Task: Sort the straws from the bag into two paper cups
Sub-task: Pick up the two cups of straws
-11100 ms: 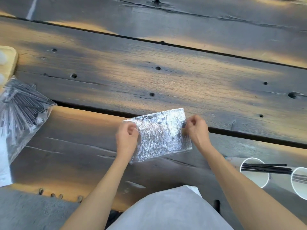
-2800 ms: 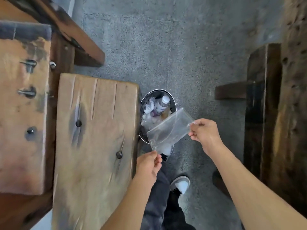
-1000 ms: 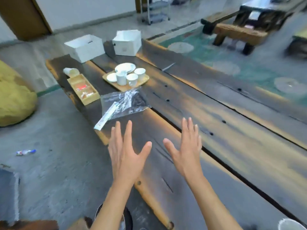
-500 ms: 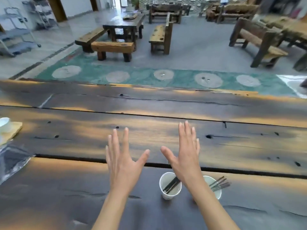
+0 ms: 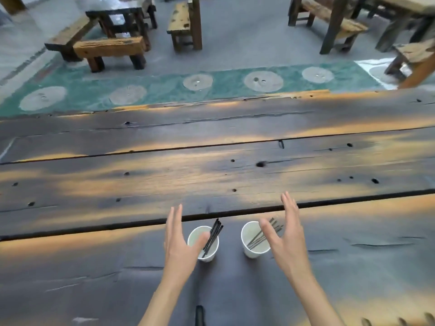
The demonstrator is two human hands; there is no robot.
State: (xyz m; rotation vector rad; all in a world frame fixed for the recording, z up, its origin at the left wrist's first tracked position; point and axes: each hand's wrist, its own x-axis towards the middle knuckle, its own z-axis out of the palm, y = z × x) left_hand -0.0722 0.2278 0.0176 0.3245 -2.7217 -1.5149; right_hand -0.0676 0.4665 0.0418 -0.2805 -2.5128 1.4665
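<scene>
Two white paper cups stand side by side on the dark wooden table. The left cup (image 5: pixel 213 252) holds several thick black straws (image 5: pixel 213 234) leaning to the right. The right cup (image 5: pixel 250 251) holds several thinner dark straws (image 5: pixel 259 238). My left hand (image 5: pixel 180 241) hovers just left of the left cup, fingers spread, thumb over its rim. My right hand (image 5: pixel 286 236) hovers just right of the right cup, fingers apart, thumb over the thin straws. Neither hand holds anything. No bag is in view.
The plank table (image 5: pixel 211 175) stretches far to both sides, with a gap between planks just behind the cups. Beyond its far edge lie a green floor strip (image 5: pixel 164 90) and wooden benches (image 5: pixel 110 50) and tables.
My view has swung from the bin and the table's left end to the cups. Both open hands have spread apart and now flank the two cups. The bag has left the view.
</scene>
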